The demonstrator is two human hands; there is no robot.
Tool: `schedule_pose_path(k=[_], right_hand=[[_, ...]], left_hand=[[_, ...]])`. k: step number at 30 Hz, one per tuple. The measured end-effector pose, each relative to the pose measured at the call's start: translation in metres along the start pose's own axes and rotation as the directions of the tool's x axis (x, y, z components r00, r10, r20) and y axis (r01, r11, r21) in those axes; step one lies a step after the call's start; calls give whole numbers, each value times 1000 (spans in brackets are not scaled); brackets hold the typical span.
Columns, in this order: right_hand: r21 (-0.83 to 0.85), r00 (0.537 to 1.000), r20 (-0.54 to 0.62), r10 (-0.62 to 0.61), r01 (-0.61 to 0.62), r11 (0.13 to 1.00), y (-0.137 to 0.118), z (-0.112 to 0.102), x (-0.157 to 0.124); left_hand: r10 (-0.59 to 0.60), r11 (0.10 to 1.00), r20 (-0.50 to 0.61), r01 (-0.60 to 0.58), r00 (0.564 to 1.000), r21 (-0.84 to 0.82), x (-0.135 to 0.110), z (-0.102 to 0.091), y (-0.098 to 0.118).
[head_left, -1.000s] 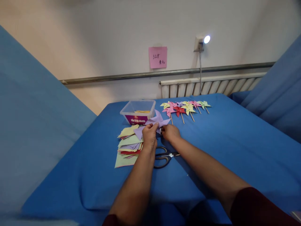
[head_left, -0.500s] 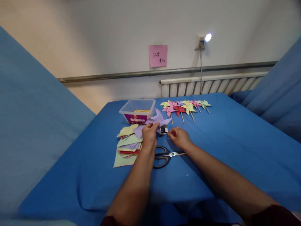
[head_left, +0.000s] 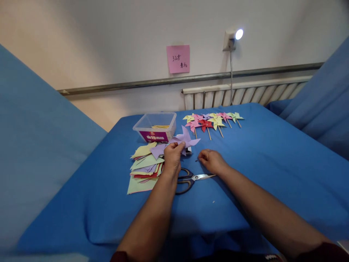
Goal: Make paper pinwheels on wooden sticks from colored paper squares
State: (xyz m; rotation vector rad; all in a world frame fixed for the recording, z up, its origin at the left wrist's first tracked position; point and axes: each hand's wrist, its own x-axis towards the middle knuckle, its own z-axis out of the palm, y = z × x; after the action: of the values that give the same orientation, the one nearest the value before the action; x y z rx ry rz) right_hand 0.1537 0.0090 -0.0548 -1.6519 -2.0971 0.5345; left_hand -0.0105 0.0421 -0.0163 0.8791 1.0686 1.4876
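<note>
My left hand (head_left: 172,156) is closed on a purple paper pinwheel (head_left: 184,140), pinching it near its middle. Behind the pinwheel, a small white box (head_left: 189,150) with dark contents is mostly hidden. To its right, my right hand (head_left: 211,160) has its thumb and fingers pinched together low over the cloth. Whatever is between those fingertips is too small to make out. A tiny dark piece (head_left: 196,160) shows just left of them. Below both hands lie black-handled scissors (head_left: 195,178), slightly parted, partly behind my left wrist.
Stacked coloured paper (head_left: 144,169) lies left of my left hand. Behind it stands a clear plastic tub (head_left: 155,125) with thin sticks inside. Several finished pinwheels on sticks (head_left: 208,124) lie at the back right. A blue cloth (head_left: 109,203) covers the table; curtains hang at both sides.
My right hand has drawn away from the small white box, and a tiny dark piece now shows by its fingertips. The pinwheel covers more of the box. The camera view has shifted slightly.
</note>
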Motion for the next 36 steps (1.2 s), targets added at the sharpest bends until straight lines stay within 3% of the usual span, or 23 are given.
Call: schedule_pose_path(k=[5, 10, 19, 28, 36], right_hand=[[-34, 1000, -6, -7, 7, 999, -11, -2, -4], [-191, 999, 39, -7, 14, 981, -25, -2, -7], [-301, 998, 57, -28, 44, 953, -29, -5, -9], [-359, 999, 40, 7, 8, 933, -35, -2, -8], [-310, 999, 39, 13, 0, 951, -30, 1, -5]], left_hand=[[-4, 999, 2, 4, 1000, 35, -3, 3, 2], [-5, 999, -9, 5, 1000, 50, -3, 4, 3], [-26, 999, 34, 25, 999, 45, -3, 3, 1], [-19, 997, 44, 16, 999, 70, -4, 1, 0], [-18, 996, 33, 15, 999, 89, -4, 0, -1]])
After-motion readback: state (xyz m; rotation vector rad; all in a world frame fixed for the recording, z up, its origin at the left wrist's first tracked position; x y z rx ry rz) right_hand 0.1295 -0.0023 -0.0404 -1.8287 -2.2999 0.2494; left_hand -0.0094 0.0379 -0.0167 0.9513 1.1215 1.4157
